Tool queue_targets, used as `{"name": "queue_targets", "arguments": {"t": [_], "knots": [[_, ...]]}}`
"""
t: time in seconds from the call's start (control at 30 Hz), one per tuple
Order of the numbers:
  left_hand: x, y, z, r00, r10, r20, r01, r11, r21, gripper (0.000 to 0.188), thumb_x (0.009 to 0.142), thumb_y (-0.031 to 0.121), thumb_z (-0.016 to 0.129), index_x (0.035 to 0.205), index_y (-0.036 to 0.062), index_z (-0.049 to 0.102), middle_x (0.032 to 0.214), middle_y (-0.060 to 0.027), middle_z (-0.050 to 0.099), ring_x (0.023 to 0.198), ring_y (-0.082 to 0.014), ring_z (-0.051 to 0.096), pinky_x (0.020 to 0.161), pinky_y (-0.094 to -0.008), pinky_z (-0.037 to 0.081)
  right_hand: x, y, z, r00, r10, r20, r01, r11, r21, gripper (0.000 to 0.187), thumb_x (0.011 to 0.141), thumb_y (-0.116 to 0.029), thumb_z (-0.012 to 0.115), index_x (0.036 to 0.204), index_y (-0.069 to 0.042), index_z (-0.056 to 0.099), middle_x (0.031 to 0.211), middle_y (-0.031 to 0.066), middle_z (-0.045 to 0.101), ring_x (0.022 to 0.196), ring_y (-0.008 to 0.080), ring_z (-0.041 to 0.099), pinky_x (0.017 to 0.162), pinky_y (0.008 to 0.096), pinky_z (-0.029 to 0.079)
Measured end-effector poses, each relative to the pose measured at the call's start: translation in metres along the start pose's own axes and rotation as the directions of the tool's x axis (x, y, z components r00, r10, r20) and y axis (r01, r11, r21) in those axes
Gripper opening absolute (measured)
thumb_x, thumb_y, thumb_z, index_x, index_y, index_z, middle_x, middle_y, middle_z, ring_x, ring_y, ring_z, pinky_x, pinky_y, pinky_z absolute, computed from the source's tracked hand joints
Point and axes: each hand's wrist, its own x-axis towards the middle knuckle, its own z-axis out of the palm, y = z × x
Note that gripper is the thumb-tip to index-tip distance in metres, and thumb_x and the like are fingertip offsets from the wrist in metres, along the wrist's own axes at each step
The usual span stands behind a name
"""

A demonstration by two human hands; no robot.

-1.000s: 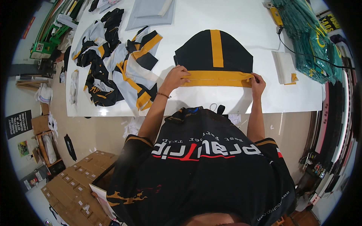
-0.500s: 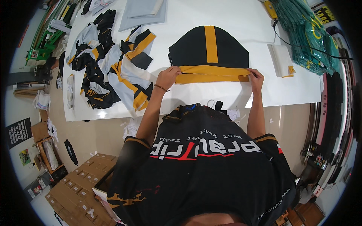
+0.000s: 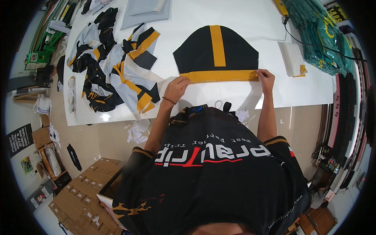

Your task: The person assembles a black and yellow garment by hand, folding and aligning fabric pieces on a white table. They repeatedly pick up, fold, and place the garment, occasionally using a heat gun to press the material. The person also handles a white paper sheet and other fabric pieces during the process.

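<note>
A black dome-shaped fabric panel [image 3: 196, 53] with a yellow centre stripe lies flat on the white table [image 3: 219, 96]. A yellow band [image 3: 219, 75] runs along its lower edge. My left hand [image 3: 177, 87] pinches the left end of that band. My right hand [image 3: 266, 77] presses down on the band's right end. Both arms reach forward over my black printed shirt.
A heap of black, white and yellow fabric pieces [image 3: 113, 66] lies at the table's left. Grey folded cloth [image 3: 145, 11] sits at the back, green bagged items [image 3: 325, 39] at the right, a white stack [image 3: 291, 58] beside them. Cardboard boxes [image 3: 78, 192] stand on the floor.
Both hands have stayed on the ends of the yellow band. The camera view has shifted slightly, so the panel sits higher in the picture.
</note>
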Motion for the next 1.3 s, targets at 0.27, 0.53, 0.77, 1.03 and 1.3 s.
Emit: {"name": "queue_targets", "arguments": {"t": [0.27, 0.53, 0.77, 1.03, 1.3], "knots": [[-0.002, 0.000, -0.002, 1.000, 0.016, 0.002, -0.016, 1.000, 0.005, 0.008, 0.088, 0.005, 0.069, 0.094, 0.0038, 0.073, 0.098, -0.0105, 0.072, 0.091, -0.0294, 0.070, 0.081, -0.0376, 0.058, -0.001, -0.004, 0.005, 1.000, -0.031, -0.005, 0.031, 0.999, 0.029, 0.016, 0.083, -0.001, 0.075, 0.099, 0.000, 0.074, 0.084, -0.0020, 0.066, 0.075, 0.0057, 0.059, 0.070, 0.0212, 0.046], [-0.003, -0.002, -0.002, 1.000, 0.016, -0.017, -0.015, 1.000, 0.024, 0.009, 0.085, 0.004, 0.070, 0.093, 0.0052, 0.073, 0.096, -0.0094, 0.072, 0.087, -0.0289, 0.071, 0.077, -0.0368, 0.059, 0.000, 0.002, 0.003, 0.999, -0.042, -0.002, 0.042, 0.998, -0.049, 0.019, 0.083, 0.006, 0.071, 0.100, -0.001, 0.073, 0.084, -0.0044, 0.062, 0.073, 0.0031, 0.054, 0.070, 0.0184, 0.045], [0.001, 0.023, -0.017, 0.946, -0.318, 0.066, 0.315, 0.948, 0.051, 0.014, 0.084, 0.017, 0.076, 0.095, 0.0077, 0.074, 0.095, -0.0076, 0.072, 0.085, -0.0269, 0.071, 0.074, -0.0359, 0.058, 0.007, 0.007, 0.005, 0.993, -0.120, 0.017, 0.121, 0.988, -0.099, 0.021, 0.081, 0.004, 0.075, 0.102, -0.003, 0.074, 0.085, -0.0039, 0.062, 0.073, 0.0041, 0.052, 0.069, 0.0197, 0.044], [0.019, -0.033, -0.027, 0.962, -0.242, -0.122, 0.266, 0.931, 0.250, 0.022, 0.083, 0.026, 0.077, 0.101, 0.0121, 0.076, 0.098, -0.0071, 0.071, 0.092, -0.0288, 0.068, 0.083, -0.0410, 0.056, 0.000, 0.022, 0.003, 0.952, -0.297, -0.078, 0.253, 0.904, -0.345, 0.012, 0.079, -0.008, 0.078, 0.091, -0.007, 0.077, 0.098, 0.0067, 0.067, 0.091, 0.0190, 0.065, 0.084, 0.0328, 0.052], [0.079, -0.141, -0.094, 0.753, -0.283, -0.594, 0.607, 0.648, 0.460, 0.033, 0.082, 0.031, 0.077, 0.108, 0.0105, 0.073, 0.114, -0.0126, 0.067, 0.115, -0.0325, 0.060, 0.099, -0.0478, 0.048, 0.003, 0.013, 0.014, 0.952, -0.289, -0.102, 0.257, 0.934, -0.247, 0.010, 0.082, -0.005, 0.075, 0.092, -0.005, 0.075, 0.097, 0.0051, 0.066, 0.087, 0.0165, 0.061, 0.083, 0.0309, 0.050]]}}
